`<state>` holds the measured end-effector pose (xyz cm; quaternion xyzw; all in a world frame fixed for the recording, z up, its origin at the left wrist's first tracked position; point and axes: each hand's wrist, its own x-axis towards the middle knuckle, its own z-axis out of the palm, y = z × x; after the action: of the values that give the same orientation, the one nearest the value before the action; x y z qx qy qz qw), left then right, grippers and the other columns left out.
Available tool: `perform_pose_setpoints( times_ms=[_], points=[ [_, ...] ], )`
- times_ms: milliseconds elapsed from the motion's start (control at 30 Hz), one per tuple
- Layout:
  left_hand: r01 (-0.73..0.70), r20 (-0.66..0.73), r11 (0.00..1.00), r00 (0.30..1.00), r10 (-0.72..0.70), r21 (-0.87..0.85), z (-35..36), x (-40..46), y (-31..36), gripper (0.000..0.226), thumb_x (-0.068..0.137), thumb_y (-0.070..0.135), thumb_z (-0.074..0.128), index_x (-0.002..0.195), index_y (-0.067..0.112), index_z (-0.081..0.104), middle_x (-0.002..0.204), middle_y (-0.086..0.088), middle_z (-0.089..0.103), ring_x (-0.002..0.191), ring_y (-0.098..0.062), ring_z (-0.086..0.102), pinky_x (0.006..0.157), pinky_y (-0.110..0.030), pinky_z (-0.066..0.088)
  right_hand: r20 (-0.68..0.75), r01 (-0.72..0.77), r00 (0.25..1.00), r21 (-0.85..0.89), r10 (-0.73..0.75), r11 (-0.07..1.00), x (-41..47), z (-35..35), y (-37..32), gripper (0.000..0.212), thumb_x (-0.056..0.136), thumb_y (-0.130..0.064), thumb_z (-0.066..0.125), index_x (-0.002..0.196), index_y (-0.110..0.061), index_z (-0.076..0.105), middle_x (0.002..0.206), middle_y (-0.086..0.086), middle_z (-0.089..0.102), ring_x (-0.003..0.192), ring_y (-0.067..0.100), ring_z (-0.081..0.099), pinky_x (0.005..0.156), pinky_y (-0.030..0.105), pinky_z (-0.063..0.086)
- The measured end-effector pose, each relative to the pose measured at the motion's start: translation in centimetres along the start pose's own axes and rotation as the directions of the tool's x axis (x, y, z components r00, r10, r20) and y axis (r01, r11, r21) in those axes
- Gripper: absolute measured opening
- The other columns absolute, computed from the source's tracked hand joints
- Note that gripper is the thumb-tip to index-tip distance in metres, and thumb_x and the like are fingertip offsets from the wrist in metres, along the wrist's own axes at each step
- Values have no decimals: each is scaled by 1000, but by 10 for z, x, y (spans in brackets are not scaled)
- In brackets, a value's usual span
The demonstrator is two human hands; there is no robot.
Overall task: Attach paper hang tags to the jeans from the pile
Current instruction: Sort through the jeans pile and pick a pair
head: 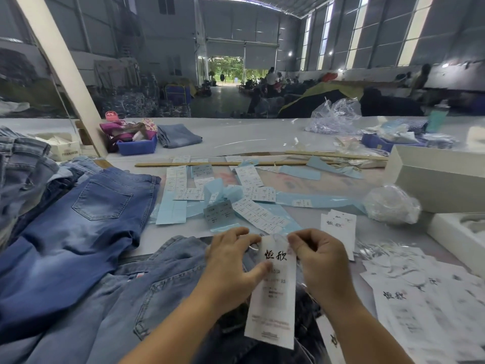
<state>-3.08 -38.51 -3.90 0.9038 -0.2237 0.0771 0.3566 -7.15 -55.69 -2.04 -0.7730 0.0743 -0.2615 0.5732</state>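
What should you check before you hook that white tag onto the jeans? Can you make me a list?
1. Left hand pinches the hang tag: ok.
2. Right hand grips the tag's top: ok.
3. Tag's string or loop ready: cannot tell, too blurred.
4. Jeans lie under the hands: ok.
5. Spare tags within reach on the table: ok.
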Motion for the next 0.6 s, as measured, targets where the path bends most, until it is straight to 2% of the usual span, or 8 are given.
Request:
perform_pose_setpoints(
  times_ms=[100,167,233,300,367,433,500,600],
  points=[
    [29,68,993,997,-22,-117,11,11,36,49,81,58,66,125,41,55,109,24,58,111,-4,48,101,-33,37,-53,7,999,-19,-8,1000,-1,-30,1,19,90,-16,70,72,-18,70,66,-2,71,61,20,68,55,33,56],
    [71,132,972,990,-42,-224,26,20,59,42,83,46,72,122,37,56,90,18,62,91,-2,58,84,-28,48,-111,-8,994,-52,2,999,1,-51,7,19,90,-18,69,72,-18,70,66,0,70,62,22,66,57,36,54],
    [120,198,949,978,-63,-291,45,32,79,39,85,38,73,120,34,56,82,11,62,76,-4,60,64,-21,45,-172,-39,985,-67,27,997,4,-74,16,21,91,-18,69,70,-19,69,65,-1,70,62,18,66,55,31,53],
    [163,260,931,962,-77,-327,69,44,95,37,86,32,73,117,32,53,81,4,64,69,-8,61,57,-22,43,-236,-72,970,-76,52,994,9,-96,26,22,92,-19,67,70,-19,68,64,-3,70,61,15,67,54,27,53],
    [199,327,927,941,-90,-318,95,55,110,33,85,26,71,112,31,52,82,1,65,63,-11,59,53,-24,43,-321,-103,944,-69,75,992,14,-117,37,22,92,-19,67,70,-20,68,64,-3,69,65,20,68,58,33,54],
    [260,397,918,909,-128,-301,121,64,121,29,83,19,68,105,30,54,86,1,66,65,-14,61,54,-26,47,-407,-120,909,-54,88,991,21,-138,48,23,93,-20,66,69,-20,66,62,-3,67,66,25,68,58,33,52],
    [328,452,897,875,-171,-295,145,70,129,26,79,15,66,98,30,55,98,0,69,81,-17,67,67,-32,58,-457,-130,884,-32,101,991,27,-156,57,23,94,-21,65,70,-21,66,61,-2,66,64,24,67,61,37,54],
    [333,472,913,860,-192,-235,178,74,138,27,77,16,67,100,27,56,107,0,66,97,-19,65,84,-35,58,-484,-126,865,50,134,991,35,-176,66,21,96,-21,61,76,-19,67,67,1,70,60,18,66,68,44,58]
  ],
)
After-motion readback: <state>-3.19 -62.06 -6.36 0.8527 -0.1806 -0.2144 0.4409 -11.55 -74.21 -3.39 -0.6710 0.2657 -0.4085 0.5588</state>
